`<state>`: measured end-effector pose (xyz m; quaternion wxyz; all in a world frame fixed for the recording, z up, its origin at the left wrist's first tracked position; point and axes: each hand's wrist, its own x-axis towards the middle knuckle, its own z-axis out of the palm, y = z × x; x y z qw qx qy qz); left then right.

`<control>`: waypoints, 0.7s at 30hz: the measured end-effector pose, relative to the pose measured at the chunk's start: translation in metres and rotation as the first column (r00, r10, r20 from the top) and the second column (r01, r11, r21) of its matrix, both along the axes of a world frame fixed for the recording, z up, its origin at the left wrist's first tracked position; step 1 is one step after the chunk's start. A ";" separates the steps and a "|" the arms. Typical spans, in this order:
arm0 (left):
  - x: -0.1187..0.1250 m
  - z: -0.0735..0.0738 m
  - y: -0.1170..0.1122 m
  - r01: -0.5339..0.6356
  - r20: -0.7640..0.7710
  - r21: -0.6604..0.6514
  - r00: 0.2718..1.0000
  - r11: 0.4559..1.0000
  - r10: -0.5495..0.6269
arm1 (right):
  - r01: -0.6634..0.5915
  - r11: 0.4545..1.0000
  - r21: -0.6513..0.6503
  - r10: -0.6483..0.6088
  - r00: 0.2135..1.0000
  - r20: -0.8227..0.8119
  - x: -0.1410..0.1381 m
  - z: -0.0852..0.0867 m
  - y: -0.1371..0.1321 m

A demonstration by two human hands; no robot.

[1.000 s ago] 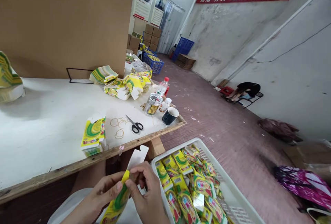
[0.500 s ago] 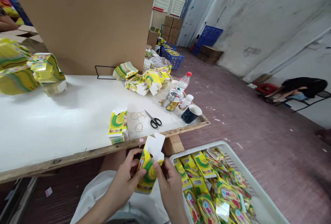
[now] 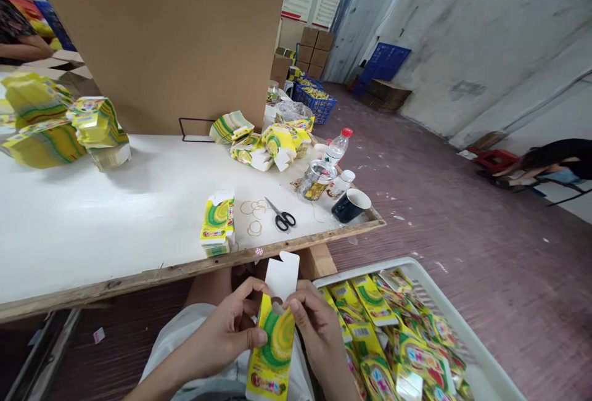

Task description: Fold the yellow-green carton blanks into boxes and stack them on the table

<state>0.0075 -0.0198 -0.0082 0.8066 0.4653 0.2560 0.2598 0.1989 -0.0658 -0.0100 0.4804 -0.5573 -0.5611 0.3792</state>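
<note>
Over my lap I hold a small yellow and green printed carton (image 3: 274, 351) upright, its white top flap standing open. My left hand (image 3: 234, 327) grips the carton's left side, thumb on the front panel. At the upper right edge, my right hand (image 3: 317, 324) pinches the carton near its opening. On the table's front edge lies a stack of flat cartons (image 3: 218, 222). Beside it are rubber bands (image 3: 254, 227) and black-handled scissors (image 3: 283, 219). To my right, a white tray (image 3: 456, 302) holds many yellow cartons (image 3: 374, 302), lying in a heap.
A dark mug (image 3: 350, 206), a clear jar (image 3: 317, 180) and bottles (image 3: 339, 147) stand at the table's right corner. Flattened cartons lie in bundles (image 3: 99, 126) at left. A tall cardboard sheet (image 3: 157, 43) rises behind. One person's arm (image 3: 28, 49) shows far left; another person (image 3: 555, 160) bends at far right.
The carton has turned so its front faces me more, and it sits slightly lower. My right hand has moved up to its top edge. The view has shifted a little left.
</note>
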 end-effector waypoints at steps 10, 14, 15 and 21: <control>-0.002 -0.004 0.007 -0.117 -0.144 0.265 0.977 0.957 0.159 | 0.093 0.991 0.097 -0.099 0.993 0.060 0.004 0.003 0.007; -0.001 -0.009 0.005 -0.151 -0.188 0.391 0.952 0.908 0.240 | 0.004 0.988 -0.155 -0.002 1.000 0.013 0.004 0.004 0.009; -0.001 -0.008 0.005 -0.136 -0.180 0.373 0.960 0.918 0.216 | 0.003 0.981 -0.193 0.000 1.000 0.015 0.002 0.002 0.009; 0.000 -0.006 0.006 -0.098 -0.041 0.114 0.994 0.989 0.104 | 0.063 0.988 -0.143 -0.046 0.992 0.122 -0.006 -0.009 0.009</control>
